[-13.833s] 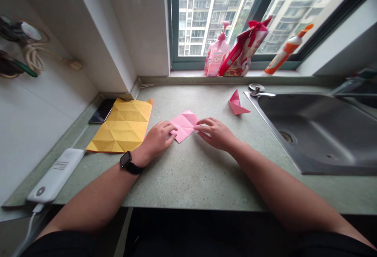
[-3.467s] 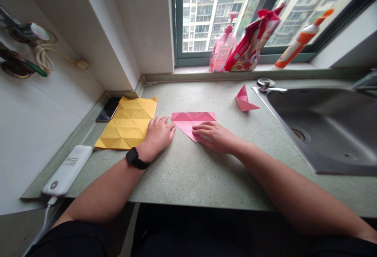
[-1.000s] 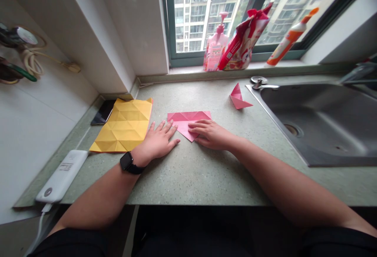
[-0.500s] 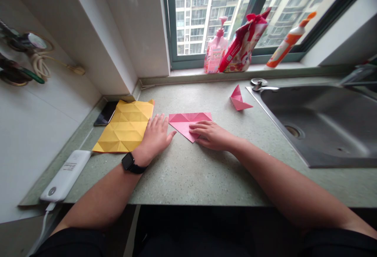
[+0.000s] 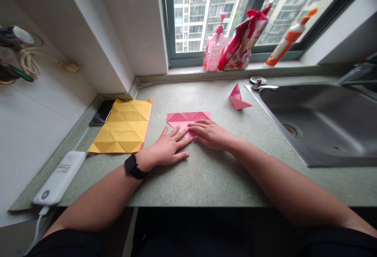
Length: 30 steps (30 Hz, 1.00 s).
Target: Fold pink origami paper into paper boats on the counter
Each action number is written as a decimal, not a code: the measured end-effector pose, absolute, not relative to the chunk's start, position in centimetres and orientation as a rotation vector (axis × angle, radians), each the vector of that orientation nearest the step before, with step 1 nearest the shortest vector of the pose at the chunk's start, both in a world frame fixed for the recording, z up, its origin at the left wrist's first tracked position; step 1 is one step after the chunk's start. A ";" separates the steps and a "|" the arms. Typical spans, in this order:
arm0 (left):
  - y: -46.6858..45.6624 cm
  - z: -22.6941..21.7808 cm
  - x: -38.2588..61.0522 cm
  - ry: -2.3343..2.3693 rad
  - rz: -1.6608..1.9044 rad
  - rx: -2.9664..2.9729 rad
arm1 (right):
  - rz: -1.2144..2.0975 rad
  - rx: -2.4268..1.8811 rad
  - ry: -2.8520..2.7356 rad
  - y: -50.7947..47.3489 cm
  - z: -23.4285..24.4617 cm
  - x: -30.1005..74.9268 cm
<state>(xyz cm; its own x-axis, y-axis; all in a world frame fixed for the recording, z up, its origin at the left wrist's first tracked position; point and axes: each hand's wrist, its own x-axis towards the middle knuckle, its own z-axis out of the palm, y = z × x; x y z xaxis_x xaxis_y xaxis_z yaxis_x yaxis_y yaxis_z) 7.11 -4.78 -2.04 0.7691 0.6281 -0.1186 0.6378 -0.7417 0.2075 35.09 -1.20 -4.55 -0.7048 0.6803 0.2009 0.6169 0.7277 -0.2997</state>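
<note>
A pink paper (image 5: pixel 188 117), folded into a downward-pointing triangle, lies flat on the speckled green countertop (image 5: pixel 206 170). My left hand (image 5: pixel 166 151) rests beside it with fingers spread, the fingertips touching the paper's lower left edge. My right hand (image 5: pixel 210 133) lies flat on the paper's lower right part, fingers stretched and pressing it down. A black watch sits on my left wrist. A small folded pink paper shape (image 5: pixel 238 99) stands farther back, near the sink.
A creased yellow sheet (image 5: pixel 125 125) lies at left over a dark phone (image 5: pixel 101 112). A white power bank (image 5: pixel 59 178) sits at the counter's front left. The steel sink (image 5: pixel 321 127) fills the right. A pink pump bottle (image 5: pixel 214 51), red bag (image 5: pixel 244 43) and orange bottle (image 5: pixel 288 39) stand on the windowsill.
My left hand has slid right from the yellow sheet's edge to the pink paper's lower left edge, fingers spread. My right hand stays pressing the paper.
</note>
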 end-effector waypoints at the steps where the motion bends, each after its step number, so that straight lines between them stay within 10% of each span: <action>1: -4.8 -2.0 7.1 0.988 -0.054 2.729 | 0.292 -1.038 -2.637 -1.2 -4.6 35.0; 30: -2.5 -2.9 6.1 1.542 0.226 2.657 | 0.158 -1.062 -2.661 -2.5 -3.7 34.8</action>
<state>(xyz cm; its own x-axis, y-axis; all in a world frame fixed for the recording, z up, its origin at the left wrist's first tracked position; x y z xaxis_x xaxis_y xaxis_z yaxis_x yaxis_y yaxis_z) 6.14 -2.53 -2.90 0.4885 0.8673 0.0957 0.8583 -0.4974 0.1264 34.75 -2.47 -3.73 -0.6943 0.6887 0.2089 0.6592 0.7250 -0.1995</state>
